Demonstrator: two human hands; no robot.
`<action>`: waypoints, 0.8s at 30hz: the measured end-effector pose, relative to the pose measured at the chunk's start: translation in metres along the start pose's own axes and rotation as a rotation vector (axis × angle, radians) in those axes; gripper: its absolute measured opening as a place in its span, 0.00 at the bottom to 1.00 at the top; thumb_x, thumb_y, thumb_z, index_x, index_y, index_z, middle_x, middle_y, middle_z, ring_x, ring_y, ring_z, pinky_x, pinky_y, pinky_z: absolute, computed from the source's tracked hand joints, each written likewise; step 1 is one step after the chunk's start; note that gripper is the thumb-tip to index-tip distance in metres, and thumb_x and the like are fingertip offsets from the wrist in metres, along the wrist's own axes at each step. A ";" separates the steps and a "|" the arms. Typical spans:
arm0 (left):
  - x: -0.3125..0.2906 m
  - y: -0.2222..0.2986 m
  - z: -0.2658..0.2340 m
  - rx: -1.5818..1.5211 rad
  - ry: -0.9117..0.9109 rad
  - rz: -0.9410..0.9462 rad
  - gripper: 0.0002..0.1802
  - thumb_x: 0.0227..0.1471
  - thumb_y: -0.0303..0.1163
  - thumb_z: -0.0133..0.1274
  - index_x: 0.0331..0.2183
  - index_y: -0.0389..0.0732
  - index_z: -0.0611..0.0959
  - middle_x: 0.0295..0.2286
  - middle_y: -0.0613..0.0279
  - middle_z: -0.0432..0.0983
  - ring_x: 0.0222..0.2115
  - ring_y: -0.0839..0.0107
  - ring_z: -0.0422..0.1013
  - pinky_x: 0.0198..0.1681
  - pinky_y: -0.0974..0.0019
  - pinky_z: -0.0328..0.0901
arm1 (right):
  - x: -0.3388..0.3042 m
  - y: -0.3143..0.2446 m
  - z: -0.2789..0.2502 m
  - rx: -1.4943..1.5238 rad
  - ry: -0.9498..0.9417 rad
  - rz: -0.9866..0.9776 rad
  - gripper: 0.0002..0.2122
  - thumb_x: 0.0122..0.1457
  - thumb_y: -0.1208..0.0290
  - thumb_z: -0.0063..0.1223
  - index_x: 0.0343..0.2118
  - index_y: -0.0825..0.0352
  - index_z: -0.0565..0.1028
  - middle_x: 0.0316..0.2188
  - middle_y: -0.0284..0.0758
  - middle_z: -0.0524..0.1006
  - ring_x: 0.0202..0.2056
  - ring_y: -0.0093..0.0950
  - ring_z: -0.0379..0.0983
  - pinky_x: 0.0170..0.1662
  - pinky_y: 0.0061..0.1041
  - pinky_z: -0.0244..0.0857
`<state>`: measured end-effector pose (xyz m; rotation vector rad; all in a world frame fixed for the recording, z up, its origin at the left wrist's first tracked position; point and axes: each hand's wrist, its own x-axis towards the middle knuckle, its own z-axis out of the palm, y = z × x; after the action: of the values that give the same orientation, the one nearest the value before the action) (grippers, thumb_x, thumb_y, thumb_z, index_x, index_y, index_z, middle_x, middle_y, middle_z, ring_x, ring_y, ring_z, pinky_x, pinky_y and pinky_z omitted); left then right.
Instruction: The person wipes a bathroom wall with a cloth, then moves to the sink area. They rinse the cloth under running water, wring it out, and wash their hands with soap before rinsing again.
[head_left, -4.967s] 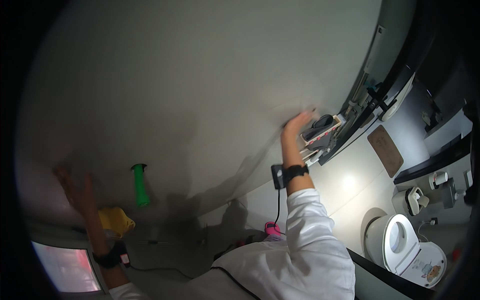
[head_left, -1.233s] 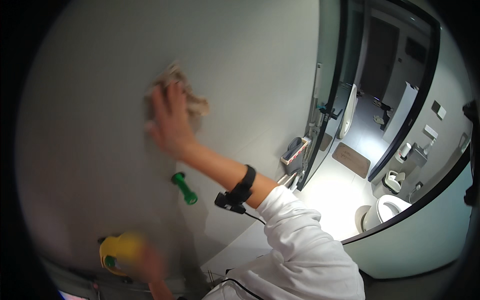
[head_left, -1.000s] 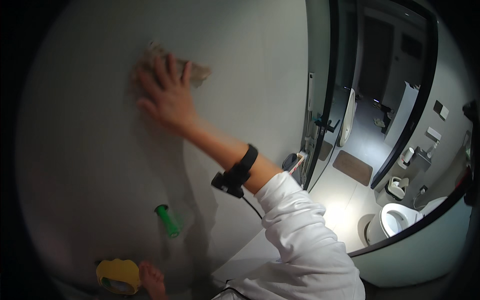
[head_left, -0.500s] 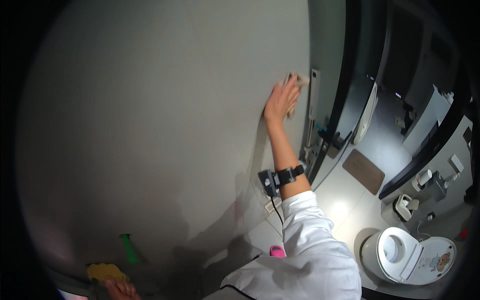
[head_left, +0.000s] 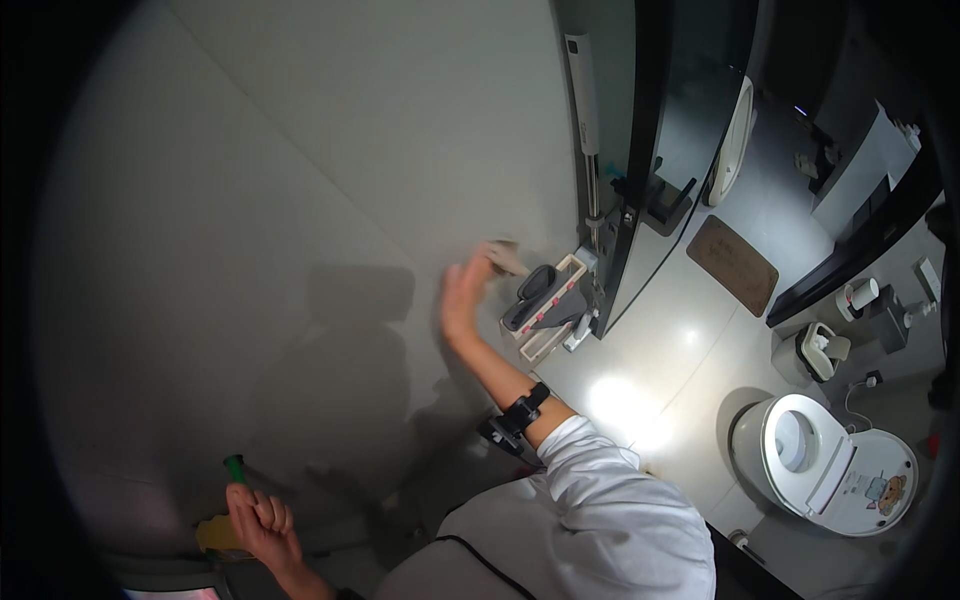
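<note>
My right hand (head_left: 463,300) lies against the grey wall (head_left: 310,190), smeared by motion. A beige cloth (head_left: 508,259) is under its fingertips, partly hidden by them. At the lower left, my left hand (head_left: 262,522) is raised in front of the wall with its fingers curled in. A narrow green object (head_left: 235,467) shows just above that hand; its lower part is hidden, and whether the fingers grip it I cannot tell. Behind the wrist is a yellow piece with a scalloped edge (head_left: 214,534).
Grey slippers (head_left: 540,298) sit in a beige rack beside my right forearm. A slim white upright fixture (head_left: 585,95) runs along the wall's edge. Farther right are a brown mat (head_left: 733,266), a bin (head_left: 808,355) and an open white toilet (head_left: 765,460). A dark cable hangs by the door frame.
My right hand has come down and left along the wall with the beige cloth. My left hand has risen and now covers the lower part of the green object. The view has shifted.
</note>
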<state>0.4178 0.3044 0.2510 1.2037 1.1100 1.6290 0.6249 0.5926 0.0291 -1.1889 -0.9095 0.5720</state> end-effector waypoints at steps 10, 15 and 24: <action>-0.017 -0.016 -0.028 -0.079 0.021 -0.114 0.11 0.62 0.34 0.32 0.28 0.43 0.63 0.12 0.73 0.47 0.10 0.86 0.41 0.11 0.79 0.40 | 0.110 -0.022 -0.028 -0.064 0.199 0.087 0.31 0.61 0.56 0.34 0.61 0.70 0.42 0.60 0.54 0.44 0.62 0.48 0.35 0.62 0.42 0.27; -0.016 -0.035 -0.044 -0.084 0.023 -0.218 0.12 0.62 0.34 0.32 0.27 0.43 0.63 0.12 0.73 0.46 0.09 0.85 0.41 0.10 0.79 0.40 | -0.018 0.039 -0.004 0.016 0.001 0.246 0.33 0.62 0.55 0.33 0.60 0.74 0.39 0.61 0.52 0.37 0.63 0.44 0.29 0.63 0.36 0.25; 0.010 -0.130 -0.021 -0.131 -0.181 -0.565 0.13 0.61 0.37 0.33 0.26 0.44 0.66 0.12 0.74 0.48 0.10 0.84 0.41 0.11 0.78 0.40 | -0.177 0.003 0.017 0.486 -0.332 0.533 0.32 0.62 0.51 0.32 0.60 0.70 0.44 0.61 0.44 0.43 0.62 0.32 0.37 0.61 0.29 0.33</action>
<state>0.4083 0.3472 0.1267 0.8317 1.0841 1.1178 0.5162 0.4626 -0.0245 -0.8936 -0.6617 1.3706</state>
